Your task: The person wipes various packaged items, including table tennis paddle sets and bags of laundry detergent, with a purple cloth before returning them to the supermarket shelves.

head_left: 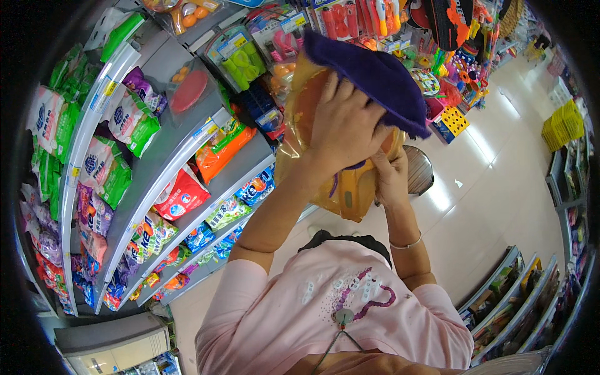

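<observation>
A table tennis bat in a clear, yellowed plastic pack is held up before me, its handle end towards my body. My right hand grips the pack by its right edge near the handle. Across the bat's face lies my left hand, fingers bent, with a dark purple cloth bunched at it. The cloth spreads above and to the right of the fingers, covering the pack's upper corner. A bit of purple also shows under the left wrist. Part of the bat's face is hidden by hand and cloth.
Shelves at left hold bagged laundry powder and a packed red bat. Sports toys hang ahead, including a green packaged set. A round stool stands beyond my right hand. Low shelving stands at lower right.
</observation>
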Tool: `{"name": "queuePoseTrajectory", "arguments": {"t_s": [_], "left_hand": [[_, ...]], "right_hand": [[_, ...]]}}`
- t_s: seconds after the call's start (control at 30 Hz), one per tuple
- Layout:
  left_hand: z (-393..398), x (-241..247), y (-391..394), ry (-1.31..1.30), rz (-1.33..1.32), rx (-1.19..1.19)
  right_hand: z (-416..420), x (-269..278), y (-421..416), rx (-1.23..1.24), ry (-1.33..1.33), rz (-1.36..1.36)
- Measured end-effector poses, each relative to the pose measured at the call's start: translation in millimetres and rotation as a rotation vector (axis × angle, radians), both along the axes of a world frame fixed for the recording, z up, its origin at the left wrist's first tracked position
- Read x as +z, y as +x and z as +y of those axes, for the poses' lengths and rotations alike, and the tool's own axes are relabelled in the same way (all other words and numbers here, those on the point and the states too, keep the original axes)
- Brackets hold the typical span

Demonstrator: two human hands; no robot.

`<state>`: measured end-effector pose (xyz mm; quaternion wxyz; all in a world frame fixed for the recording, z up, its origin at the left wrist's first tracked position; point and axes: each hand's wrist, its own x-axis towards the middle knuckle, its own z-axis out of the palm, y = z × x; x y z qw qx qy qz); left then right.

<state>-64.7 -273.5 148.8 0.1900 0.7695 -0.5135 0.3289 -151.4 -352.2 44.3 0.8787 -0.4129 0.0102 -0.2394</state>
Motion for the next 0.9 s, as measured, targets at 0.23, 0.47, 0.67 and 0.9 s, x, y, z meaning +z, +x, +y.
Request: {"name": "queuePoseTrajectory", "arguments": {"t_s": [0.23, 0.47, 0.67, 0.9], "left_hand": [[32.4, 1.7, 38.9, -0.155, 0.141, 0.212], [154.0, -28.9, 73.7, -0.411, 0.387, 0.574], [289.6, -128.6, 61.7, -1.094, 1.065, 0.476], [321.1, -172.8, 18.6, -1.184, 1.557, 0.505]], "right_hand": [[7.5, 21.5, 0.3, 0.056, -0.029, 0.067], [32.4, 32.5, 16.2, -0.058, -0.185, 0.188], [79.0, 86.4, 61.7, -0.038, -0.717, -0.190], [287.9, 107.2, 179.2, -0.235, -1.539, -0.897]]}}
